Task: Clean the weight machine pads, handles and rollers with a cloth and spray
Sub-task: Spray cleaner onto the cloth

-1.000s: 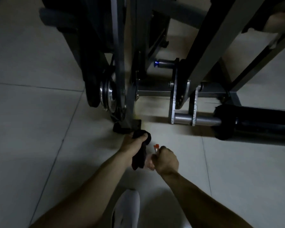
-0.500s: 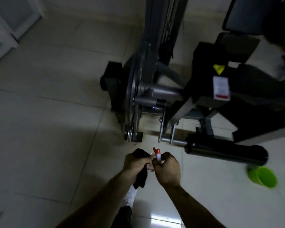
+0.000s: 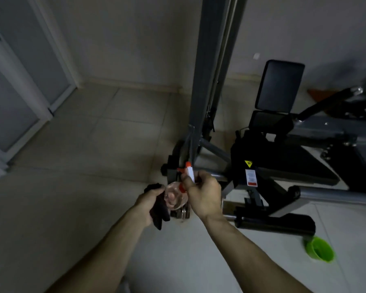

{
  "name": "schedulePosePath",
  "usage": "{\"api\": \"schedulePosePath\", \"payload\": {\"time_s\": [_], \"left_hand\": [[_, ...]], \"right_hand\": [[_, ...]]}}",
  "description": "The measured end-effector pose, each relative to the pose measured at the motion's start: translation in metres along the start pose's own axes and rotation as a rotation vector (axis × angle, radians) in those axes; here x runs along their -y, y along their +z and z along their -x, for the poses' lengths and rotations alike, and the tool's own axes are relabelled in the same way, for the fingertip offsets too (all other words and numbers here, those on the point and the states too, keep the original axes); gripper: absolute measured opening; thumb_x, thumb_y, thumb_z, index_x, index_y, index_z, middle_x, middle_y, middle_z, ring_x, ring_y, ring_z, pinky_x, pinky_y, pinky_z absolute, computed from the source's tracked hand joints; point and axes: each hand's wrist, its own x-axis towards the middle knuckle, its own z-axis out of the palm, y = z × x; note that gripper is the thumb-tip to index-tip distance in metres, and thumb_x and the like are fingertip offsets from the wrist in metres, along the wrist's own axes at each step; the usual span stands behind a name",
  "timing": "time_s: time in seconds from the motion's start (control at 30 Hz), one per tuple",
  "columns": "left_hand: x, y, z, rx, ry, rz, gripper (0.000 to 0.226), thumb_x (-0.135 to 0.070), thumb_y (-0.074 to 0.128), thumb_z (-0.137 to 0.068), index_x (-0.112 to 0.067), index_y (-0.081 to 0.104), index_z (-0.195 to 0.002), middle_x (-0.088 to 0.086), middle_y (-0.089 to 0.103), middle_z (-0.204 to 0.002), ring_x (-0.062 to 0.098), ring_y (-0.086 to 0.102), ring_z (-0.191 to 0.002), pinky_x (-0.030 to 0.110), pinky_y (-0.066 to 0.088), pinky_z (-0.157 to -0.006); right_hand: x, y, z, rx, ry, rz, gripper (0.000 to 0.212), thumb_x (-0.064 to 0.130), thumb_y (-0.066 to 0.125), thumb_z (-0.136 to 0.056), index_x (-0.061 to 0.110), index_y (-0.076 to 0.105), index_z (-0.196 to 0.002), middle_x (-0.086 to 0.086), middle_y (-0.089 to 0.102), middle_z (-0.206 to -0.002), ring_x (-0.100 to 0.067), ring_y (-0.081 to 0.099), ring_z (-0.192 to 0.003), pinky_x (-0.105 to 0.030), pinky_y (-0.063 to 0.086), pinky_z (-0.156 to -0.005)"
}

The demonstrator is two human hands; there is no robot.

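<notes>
A: Black cloth: bunched in the left hand, fingers curled round it, loose end hanging below the palm. It touches no part of the machine.
B: Noted. Right hand?
A: It grips the clear spray bottle at its white-and-orange trigger head. Left fingertips seem to steady the bottle's body; not certain.
B: Change against one second back?
A: Then, both hands were low at the frame's foot, by the pulley. Now they are raised and drawn back, the view has lifted, and most of the machine shows. Judgement: lower frame left, spray being readied for the next part.
B: Candidates, nearest outward?
A: Black foam roller on its floor bar, just right of the hands; green cup beside its end. Beyond, a black housing with a warning label, then the back pad, upright. Grey post rises behind the hands. Door far left.
B: Pads wet or dry?
A: Too dim to tell.
</notes>
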Motion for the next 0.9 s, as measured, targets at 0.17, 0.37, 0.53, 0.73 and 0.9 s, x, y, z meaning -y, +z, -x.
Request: {"api": "schedulePosePath", "payload": {"time_s": [0.17, 0.37, 0.53, 0.73, 0.9], "left_hand": [[-0.069, -0.065, -0.026, 0.136, 0.134, 0.047, 0.035, -0.037, 0.076, -0.089, -0.004, 0.076, -0.099, 0.017, 0.076, -0.086, 0.026, 0.072, -0.064, 0.031, 0.054, -0.058], [-0.152, -0.135, -0.071, 0.287, 0.203, -0.144, 0.075, -0.052, 0.096, -0.055, -0.013, 0.076, -0.116, 0.014, 0.077, -0.109, 0.034, 0.074, -0.104, 0.051, 0.054, -0.102], [-0.218, -0.144, -0.094, 0.264, 0.301, -0.359, 0.029, -0.035, 0.084, -0.082, -0.014, 0.077, -0.101, 0.013, 0.078, -0.092, 0.031, 0.074, -0.083, 0.038, 0.058, -0.079], [-0.275, -0.089, -0.158, 0.238, 0.38, -0.389, 0.02, -0.032, 0.084, -0.082, -0.018, 0.073, -0.091, 0.009, 0.075, -0.087, 0.027, 0.07, -0.079, 0.03, 0.052, -0.069], [-0.319, -0.037, -0.197, 0.375, 0.358, -0.512, 0.023, -0.029, 0.084, -0.082, -0.013, 0.075, -0.096, 0.005, 0.075, -0.084, 0.019, 0.07, -0.074, 0.023, 0.046, -0.058]], "right_hand": [[0.055, 0.078, -0.013, 0.034, -0.114, -0.156, 0.03, 0.047, 0.078, -0.086, 0.035, 0.07, -0.113, 0.01, 0.067, -0.108, -0.005, 0.067, -0.096, -0.028, 0.058, -0.082], [0.089, 0.178, -0.053, -0.092, 0.018, -0.301, 0.049, 0.029, 0.078, -0.092, 0.027, 0.055, -0.136, 0.005, 0.071, -0.114, -0.006, 0.068, -0.108, -0.028, 0.057, -0.097], [0.1, 0.212, -0.106, -0.321, 0.142, -0.312, 0.043, 0.019, 0.072, -0.094, 0.026, 0.05, -0.129, 0.005, 0.066, -0.112, -0.013, 0.067, -0.105, -0.034, 0.057, -0.092], [0.075, 0.227, -0.172, -0.417, 0.189, -0.317, 0.059, 0.003, 0.063, -0.089, 0.037, 0.053, -0.137, 0.015, 0.064, -0.111, 0.0, 0.067, -0.098, -0.03, 0.062, -0.086], [0.061, 0.24, -0.236, -0.544, 0.275, -0.435, 0.044, -0.002, 0.066, -0.092, 0.032, 0.063, -0.12, 0.0, 0.072, -0.11, -0.012, 0.071, -0.102, -0.022, 0.058, -0.079]]}}
